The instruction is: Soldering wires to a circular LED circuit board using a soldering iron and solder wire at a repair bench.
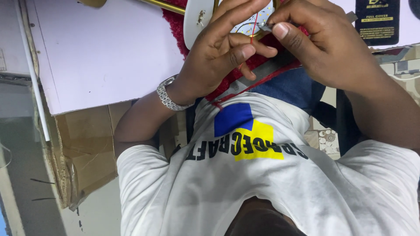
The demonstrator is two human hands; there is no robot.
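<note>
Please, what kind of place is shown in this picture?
Probably a small repair or assembly workbench. The hands work a thin red wire on a round white light board, beside a pale worktop and cardboard.

A flat black package (377, 19) lies at the top right on the pale counter (105, 52) — rectangular, with yellow print. Brown cardboard boxes (87, 153) stand under the counter edge at left — plain, worn, unprinted.

Bright, even light – soft shadows, sharp centre, edges perhaps slightly blurred.
</note>
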